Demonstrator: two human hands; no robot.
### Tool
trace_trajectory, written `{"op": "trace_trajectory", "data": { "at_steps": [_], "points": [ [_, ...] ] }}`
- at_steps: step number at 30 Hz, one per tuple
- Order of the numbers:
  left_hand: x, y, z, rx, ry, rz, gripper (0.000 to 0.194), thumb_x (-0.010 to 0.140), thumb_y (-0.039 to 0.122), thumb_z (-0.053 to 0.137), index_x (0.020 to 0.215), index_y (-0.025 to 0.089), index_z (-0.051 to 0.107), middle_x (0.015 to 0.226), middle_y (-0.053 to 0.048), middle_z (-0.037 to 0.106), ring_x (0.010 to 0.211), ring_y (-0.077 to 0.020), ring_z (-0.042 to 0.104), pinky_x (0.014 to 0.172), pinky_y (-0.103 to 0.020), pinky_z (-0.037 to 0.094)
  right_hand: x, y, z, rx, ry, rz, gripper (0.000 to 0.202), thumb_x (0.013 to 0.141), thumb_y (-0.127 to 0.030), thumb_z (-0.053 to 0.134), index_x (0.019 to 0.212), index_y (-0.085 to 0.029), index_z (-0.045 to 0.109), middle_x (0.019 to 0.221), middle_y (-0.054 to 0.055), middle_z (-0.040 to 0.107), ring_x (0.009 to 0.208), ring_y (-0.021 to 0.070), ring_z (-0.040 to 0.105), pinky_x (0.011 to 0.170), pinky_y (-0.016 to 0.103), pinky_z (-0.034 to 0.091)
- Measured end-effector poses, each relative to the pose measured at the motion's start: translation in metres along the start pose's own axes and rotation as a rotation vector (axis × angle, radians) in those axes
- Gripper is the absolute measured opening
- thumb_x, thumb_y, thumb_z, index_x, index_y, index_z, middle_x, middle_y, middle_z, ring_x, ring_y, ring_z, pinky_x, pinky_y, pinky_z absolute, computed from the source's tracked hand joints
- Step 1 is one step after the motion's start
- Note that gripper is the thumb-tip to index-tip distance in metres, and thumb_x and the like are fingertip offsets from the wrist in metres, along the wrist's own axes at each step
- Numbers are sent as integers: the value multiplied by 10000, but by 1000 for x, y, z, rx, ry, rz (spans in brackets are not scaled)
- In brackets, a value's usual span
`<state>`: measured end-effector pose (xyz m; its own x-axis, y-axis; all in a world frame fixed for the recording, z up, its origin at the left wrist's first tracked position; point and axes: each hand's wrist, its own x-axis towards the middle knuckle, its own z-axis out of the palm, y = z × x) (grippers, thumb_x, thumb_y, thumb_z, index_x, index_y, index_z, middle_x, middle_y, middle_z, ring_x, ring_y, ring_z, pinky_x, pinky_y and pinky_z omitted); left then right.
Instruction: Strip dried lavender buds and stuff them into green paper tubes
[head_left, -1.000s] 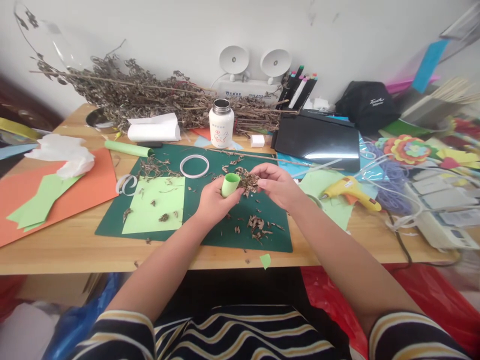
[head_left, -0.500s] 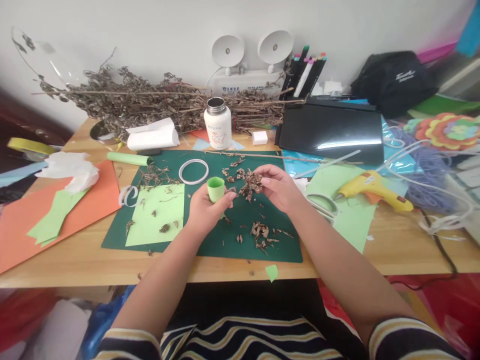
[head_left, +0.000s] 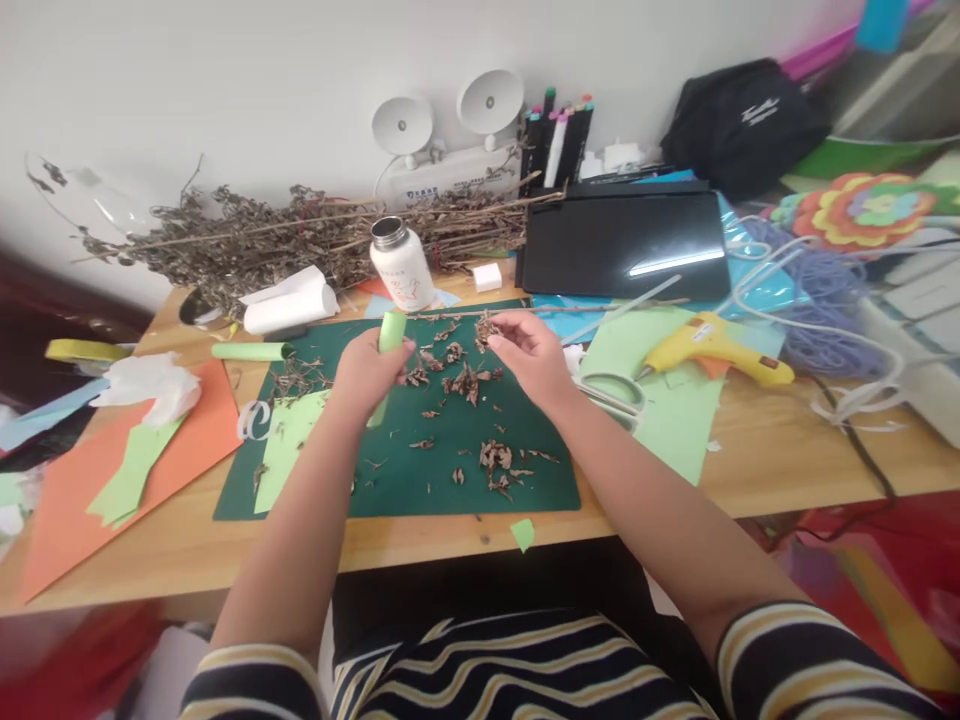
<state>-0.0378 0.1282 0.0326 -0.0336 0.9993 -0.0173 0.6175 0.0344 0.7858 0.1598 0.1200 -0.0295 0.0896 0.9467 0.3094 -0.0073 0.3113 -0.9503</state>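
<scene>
My left hand (head_left: 373, 368) is closed around a light green paper tube (head_left: 391, 332), which stands tilted with its lower end showing below the fingers. The fingertips of my right hand (head_left: 531, 358) pinch a small clump of dried leaves (head_left: 485, 330) just above the green cutting mat (head_left: 405, 495). Between the hands, crumpled brown leaves (head_left: 469, 382) lie loose on the mat, and another leaf pile (head_left: 496, 458) sits nearer its front edge. A light green paper sheet (head_left: 289, 440) lies partly under my left forearm.
Behind the mat are a white bottle (head_left: 403, 270), a bundle of dried plants (head_left: 262, 235) and a black tablet-like panel (head_left: 622, 240). To the right lie scissors (head_left: 615, 395) and a yellow glue gun (head_left: 712, 350). Orange paper (head_left: 82, 510) covers the left side.
My left hand has tilted the tube, whose opening faced up before. My right hand has moved slightly away, holding fewer leaves; more lie on the mat. The view has shifted.
</scene>
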Motion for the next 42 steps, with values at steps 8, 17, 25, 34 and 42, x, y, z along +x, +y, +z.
{"op": "trace_trajectory", "data": {
  "at_steps": [8, 17, 25, 34, 42],
  "points": [
    [-6, -10, 4, -50, 100, 240, 105, 666, 276, 616, 691, 181, 578, 475, 37, 525, 432, -103, 487, 479, -250, 390, -1, -5, -14, -126, -152, -19, 221, 708, -348, 590, 889, -221, 595, 877, 24, 601, 743, 144, 537, 699, 310, 462],
    [-17, -28, 41, -775, -17, 575, 294, 728, 435, 582, 666, 185, 441, 490, 59, 495, 431, -72, 484, 457, -228, 412, 5, -5, -25, -948, -354, -159, 234, 703, -224, 561, 921, -204, 644, 914, 63, 652, 709, 180, 549, 686, 349, 444],
    [-31, -31, 51, -827, -319, 562, 253, 743, 374, 576, 666, 166, 455, 527, 40, 499, 474, -72, 466, 476, -221, 389, -2, -14, -20, -357, -114, -117, 230, 660, -366, 652, 860, -258, 620, 742, -2, 597, 511, 95, 461, 477, 255, 394],
    [-35, -32, 49, -479, -229, 809, 208, 714, 351, 527, 647, 166, 460, 561, 25, 464, 510, -88, 425, 498, -222, 376, -12, -74, 17, -28, -413, -249, 243, 707, -450, 623, 835, -244, 610, 752, 24, 617, 624, 132, 563, 528, 272, 471],
    [-31, -35, 46, -415, -118, 908, 166, 732, 305, 462, 649, 161, 472, 596, 14, 509, 536, -91, 449, 519, -214, 399, -13, -89, 29, -508, -480, -655, 124, 759, -233, 558, 873, -186, 565, 790, 39, 627, 712, 118, 551, 565, 230, 452]
  ]
}}
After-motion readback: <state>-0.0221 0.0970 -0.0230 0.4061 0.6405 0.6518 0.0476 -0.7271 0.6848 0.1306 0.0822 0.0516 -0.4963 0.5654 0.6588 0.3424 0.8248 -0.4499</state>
